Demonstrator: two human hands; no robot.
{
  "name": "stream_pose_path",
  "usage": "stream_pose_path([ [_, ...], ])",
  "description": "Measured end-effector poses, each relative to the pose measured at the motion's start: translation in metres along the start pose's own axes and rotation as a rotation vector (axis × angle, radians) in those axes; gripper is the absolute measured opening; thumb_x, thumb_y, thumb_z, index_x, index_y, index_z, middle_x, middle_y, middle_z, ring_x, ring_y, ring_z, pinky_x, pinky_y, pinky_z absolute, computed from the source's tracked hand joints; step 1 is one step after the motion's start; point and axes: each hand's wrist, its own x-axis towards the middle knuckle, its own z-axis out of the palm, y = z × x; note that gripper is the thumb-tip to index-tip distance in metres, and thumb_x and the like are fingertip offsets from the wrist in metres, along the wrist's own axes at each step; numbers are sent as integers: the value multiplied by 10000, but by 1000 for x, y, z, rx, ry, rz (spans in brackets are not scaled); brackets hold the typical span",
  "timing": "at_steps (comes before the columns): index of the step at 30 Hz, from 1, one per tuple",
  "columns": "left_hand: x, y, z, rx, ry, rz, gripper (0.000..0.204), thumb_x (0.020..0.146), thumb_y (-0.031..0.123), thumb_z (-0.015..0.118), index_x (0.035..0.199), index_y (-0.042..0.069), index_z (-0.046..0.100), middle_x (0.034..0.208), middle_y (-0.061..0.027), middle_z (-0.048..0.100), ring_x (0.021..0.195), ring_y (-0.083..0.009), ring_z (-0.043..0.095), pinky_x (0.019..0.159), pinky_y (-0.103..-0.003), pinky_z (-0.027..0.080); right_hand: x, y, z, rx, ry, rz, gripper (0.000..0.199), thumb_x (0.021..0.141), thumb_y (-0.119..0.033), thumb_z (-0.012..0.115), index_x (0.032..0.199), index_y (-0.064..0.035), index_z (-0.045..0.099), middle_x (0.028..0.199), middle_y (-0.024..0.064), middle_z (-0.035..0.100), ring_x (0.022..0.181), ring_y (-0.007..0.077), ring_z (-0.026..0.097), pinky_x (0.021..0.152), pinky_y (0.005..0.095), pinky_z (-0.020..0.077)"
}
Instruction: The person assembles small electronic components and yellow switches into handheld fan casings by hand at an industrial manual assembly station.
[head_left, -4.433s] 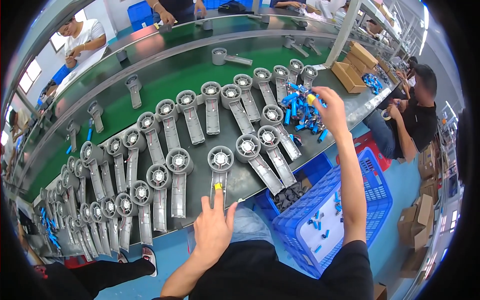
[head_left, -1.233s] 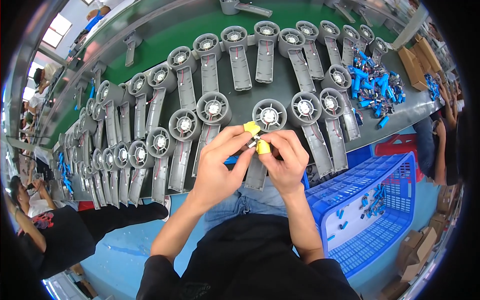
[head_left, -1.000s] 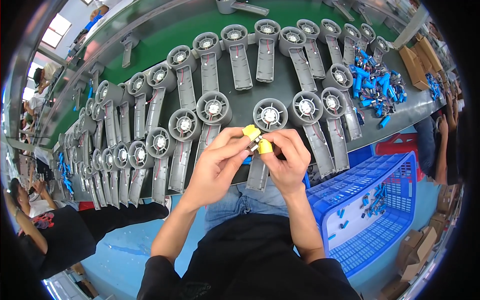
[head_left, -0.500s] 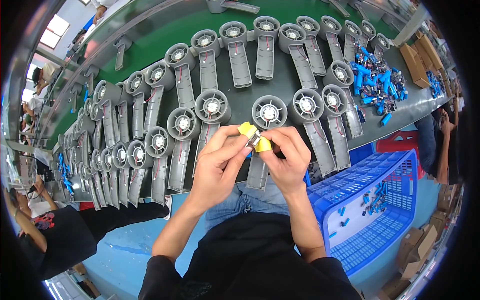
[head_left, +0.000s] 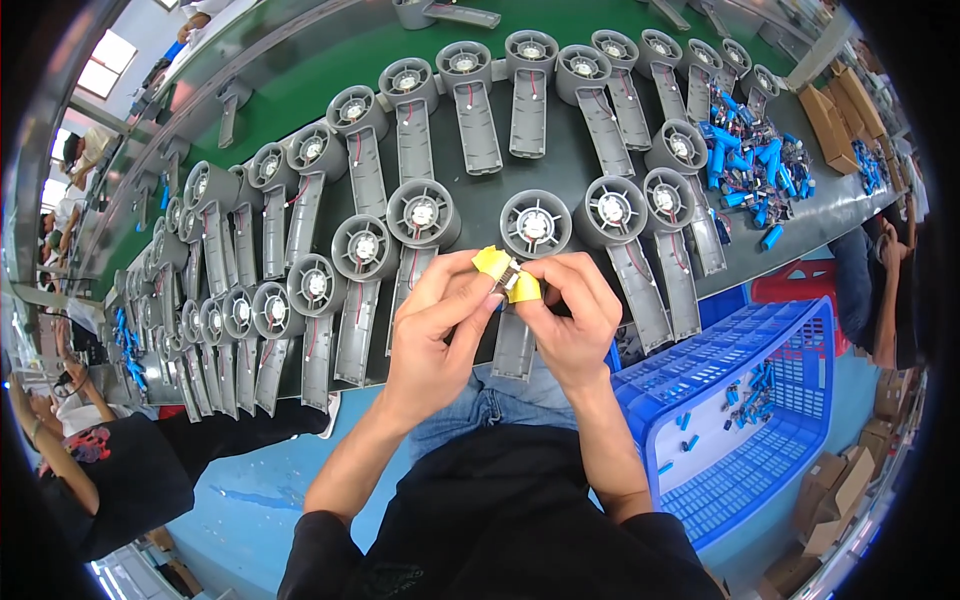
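Note:
Both my hands meet above the near edge of the bench, holding one small part with a dark and silvery body, which looks like a small circuit board (head_left: 510,277). My left hand (head_left: 440,315) pinches it between thumb and fingers from the left. From the right, my right hand (head_left: 572,310) grips it, fingers closed. Yellow pieces (head_left: 490,262) show at the fingertips of both hands; whether they are tape or finger covers I cannot tell. A trace of blue shows below the part, mostly hidden. Just behind my hands lies a grey fan housing (head_left: 536,225) with a trough-like handle.
Rows of similar grey fan housings (head_left: 465,65) cover the dark green bench (head_left: 480,205). A heap of blue cylindrical cells with boards (head_left: 745,165) lies at the right. A blue crate (head_left: 735,350) stands below, beside a red stool (head_left: 795,283). Co-workers sit at both sides.
My hands and the small part stay almost in place, with only a slight shift of the fingers. At the far left, a grey housing on the green belt has moved a little leftward.

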Motion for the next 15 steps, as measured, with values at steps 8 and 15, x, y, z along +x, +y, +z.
stream_pose_path([
  [8,3,4,-10,33,-38,-12,198,881,-57,639,1077,-61,667,1116,-152,616,888,-208,653,749,-274,507,2,1,-4,-60,-40,-78,266,629,-32,775,878,-47,684,831,56,643,682,213,605,576,313,465],
  [15,6,5,-16,71,-130,-13,182,893,-63,624,1070,-67,664,1063,-91,578,849,-124,588,683,-221,467,3,2,-5,-11,-71,-67,281,616,2,781,869,-27,664,849,78,639,724,243,618,629,338,491],
])
